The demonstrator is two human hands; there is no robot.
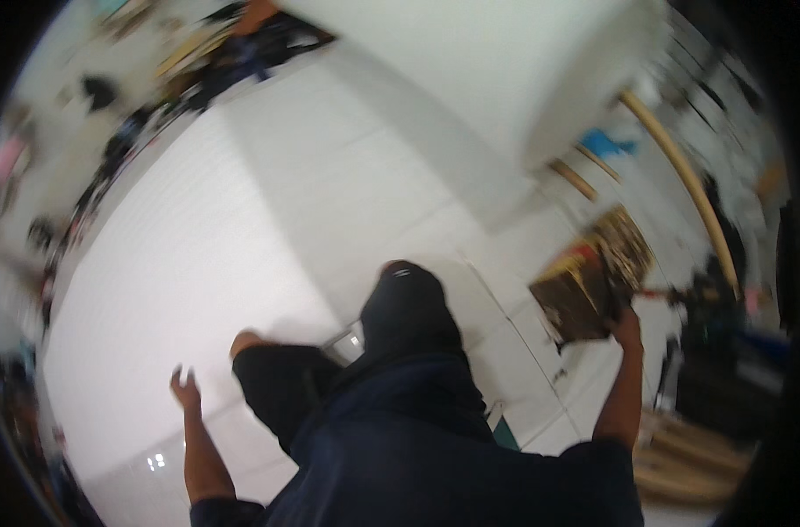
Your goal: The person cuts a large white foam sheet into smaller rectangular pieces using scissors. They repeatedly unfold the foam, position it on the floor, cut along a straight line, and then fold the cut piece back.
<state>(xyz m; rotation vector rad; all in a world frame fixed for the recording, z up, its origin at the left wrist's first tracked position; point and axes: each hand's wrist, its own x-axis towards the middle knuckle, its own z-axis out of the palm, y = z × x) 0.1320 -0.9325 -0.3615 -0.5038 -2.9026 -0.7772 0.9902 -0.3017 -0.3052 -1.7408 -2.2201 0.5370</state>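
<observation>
White tiles [527, 386] lie below the right hand [626, 325], at the edge of a box [573, 303]; blur hides whether the fingers grip it. Ahead and left of that hand, the box looks brown and glossy gold (with 1 red patch). The left hand [186, 389] hangs empty, fingers parted.

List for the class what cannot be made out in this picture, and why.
In the head view:
Right hand: blurred and dark at the brown-gold box, so its grip is unclear.
Box's underside: hidden by the box itself.
Feet: hidden below the dark shorts.
Large white shape: cut off by the top edge.
Clutter at upper left: too blurred to name.
</observation>
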